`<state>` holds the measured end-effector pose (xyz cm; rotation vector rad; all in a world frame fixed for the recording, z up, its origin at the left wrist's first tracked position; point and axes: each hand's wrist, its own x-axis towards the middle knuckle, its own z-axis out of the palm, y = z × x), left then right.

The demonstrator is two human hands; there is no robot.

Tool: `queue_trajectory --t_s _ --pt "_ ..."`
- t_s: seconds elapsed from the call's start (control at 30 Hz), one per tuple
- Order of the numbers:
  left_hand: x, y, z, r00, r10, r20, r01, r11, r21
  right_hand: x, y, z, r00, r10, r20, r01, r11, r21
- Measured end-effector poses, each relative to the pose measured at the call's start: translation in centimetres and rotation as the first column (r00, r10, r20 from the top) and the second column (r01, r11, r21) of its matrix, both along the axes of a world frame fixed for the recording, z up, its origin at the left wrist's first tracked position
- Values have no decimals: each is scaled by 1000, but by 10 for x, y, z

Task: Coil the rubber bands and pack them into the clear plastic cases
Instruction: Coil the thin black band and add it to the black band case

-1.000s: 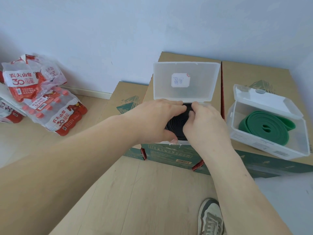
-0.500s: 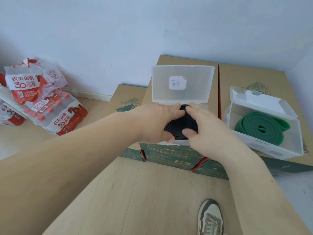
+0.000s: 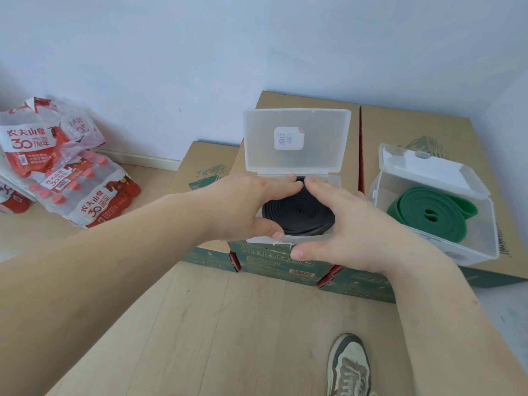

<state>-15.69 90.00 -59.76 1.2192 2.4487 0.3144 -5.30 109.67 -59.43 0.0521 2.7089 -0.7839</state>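
Observation:
A tightly coiled black rubber band [image 3: 300,212] lies flat inside a clear plastic case [image 3: 336,180], whose lid [image 3: 297,158] stands upright behind it. My left hand [image 3: 240,204] cups the coil's left side, fingers nearly straight along the back edge and thumb at the front rim. My right hand [image 3: 351,224] curves round the right side with spread fingers, its thumb in front of the case. Neither hand grips the coil. To the right, a loosely coiled green band [image 3: 428,215] lies in a second open clear case [image 3: 485,248].
Both cases sit on brown cardboard boxes [image 3: 414,130] against a white wall. Shrink-wrapped packs of red-labelled water bottles [image 3: 57,172] lie on the wooden floor at the left. A shoe [image 3: 348,364] shows at the bottom.
Both hands were pressed together over the black coil; they have spread apart and opened, uncovering it in the case. The right hand has drawn back to the right.

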Motion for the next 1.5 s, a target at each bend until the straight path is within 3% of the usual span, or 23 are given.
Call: queue_trajectory --t_s 0.17,0.37,0.6,0.73,1.03,1.17,1.3,1.5 --pt "-6 1 -2 1000 -13 6 13 1000 3 -1 -4 -2 997 -62 -52 60 997 -39" --pt "-12 12 5 998 -59 19 61 989 -136 -4 -8 -12 994 -83 -72 83 997 -8" --pt "-7 10 5 998 -46 53 49 997 -60 -4 -11 -17 993 -64 -98 65 998 4" --pt "-5 14 14 999 -16 40 16 1000 -22 0 -8 -15 983 -118 -142 107 991 -82" --pt "-3 12 11 993 -57 -102 56 998 -9 2 -1 -15 965 -200 -172 171 971 -169" --pt "0 6 10 975 -97 -202 70 988 -137 4 5 -13 960 -200 -195 180 977 -118" --pt "-1 14 14 988 -106 -111 74 963 -259 6 4 -15 975 -162 -154 149 984 -92" --pt "-9 25 18 995 -89 -46 72 953 -294 6 5 -24 982 -138 -126 116 978 -173"
